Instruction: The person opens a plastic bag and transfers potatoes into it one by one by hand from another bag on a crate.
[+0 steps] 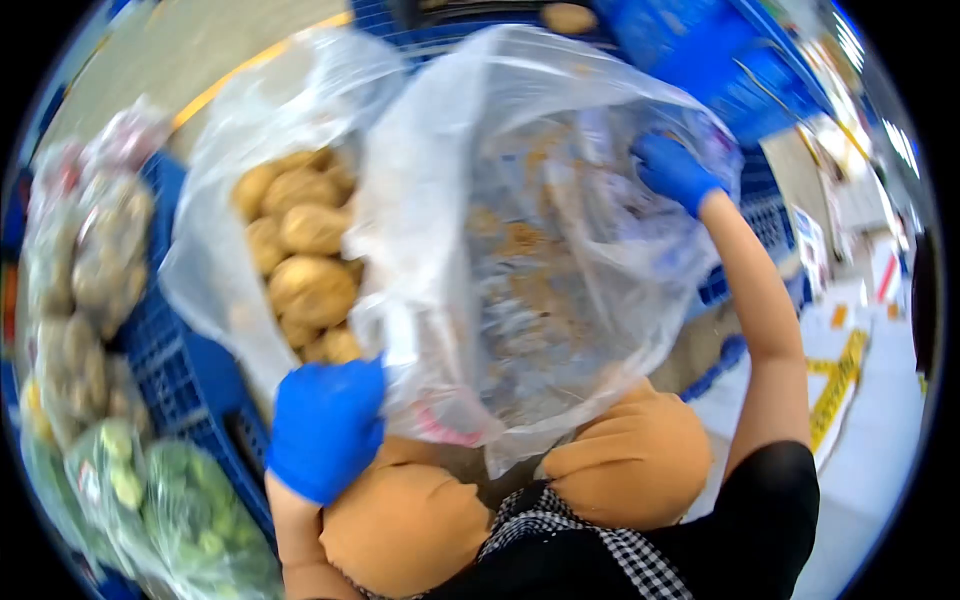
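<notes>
My left hand, in a blue glove, is closed on the rim of a large clear plastic bag at its near left side. That bag stands wide open before my knees, with paper scraps and brown bits inside. To its left, a second clear bag holds several potatoes. My right hand, also gloved in blue, is inside the large bag at its far right, fingers curled. Something brownish shows at those fingers, too blurred to name.
Bagged green vegetables and bagged brown produce lie on the left beside a blue crate. A blue bin stands at the back right. One loose potato is at the top. White boxes sit at right.
</notes>
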A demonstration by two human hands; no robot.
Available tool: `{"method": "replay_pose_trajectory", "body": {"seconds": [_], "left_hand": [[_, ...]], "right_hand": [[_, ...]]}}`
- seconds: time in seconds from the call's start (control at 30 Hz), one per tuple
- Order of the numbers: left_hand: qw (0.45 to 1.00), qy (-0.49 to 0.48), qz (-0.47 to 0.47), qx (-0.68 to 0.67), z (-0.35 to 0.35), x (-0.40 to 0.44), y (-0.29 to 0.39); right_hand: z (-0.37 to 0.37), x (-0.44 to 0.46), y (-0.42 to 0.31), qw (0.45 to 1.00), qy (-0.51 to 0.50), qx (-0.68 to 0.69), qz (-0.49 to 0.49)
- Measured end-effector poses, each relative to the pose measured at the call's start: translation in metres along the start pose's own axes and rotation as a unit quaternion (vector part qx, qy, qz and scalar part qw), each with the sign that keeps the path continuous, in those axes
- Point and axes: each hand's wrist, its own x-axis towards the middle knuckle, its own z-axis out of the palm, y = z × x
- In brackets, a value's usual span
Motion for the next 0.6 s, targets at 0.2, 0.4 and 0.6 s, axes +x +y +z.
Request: {"method": "replay_pose_trajectory", "body": {"seconds": [0.2, 0.4, 0.6], "left_hand": [[1.0, 0.016, -0.001, 0.022, 0.0, 0.007, 0.005], [1.0, -0.01, -0.007, 0.016, 0.005, 0.019, 0.006], [1.0, -0.01, 0.013, -0.024, 0.005, 0.02, 0.002]], "right_hand": [[0.048, 0.016, 0.091, 0.969, -0.048, 0.045, 0.24], [0.108, 0.036, 0.127, 0.943, 0.078, 0.108, 0.305], [0.034, -0.035, 0.071, 0.897, 0.215, 0.373, 0.097]]}}
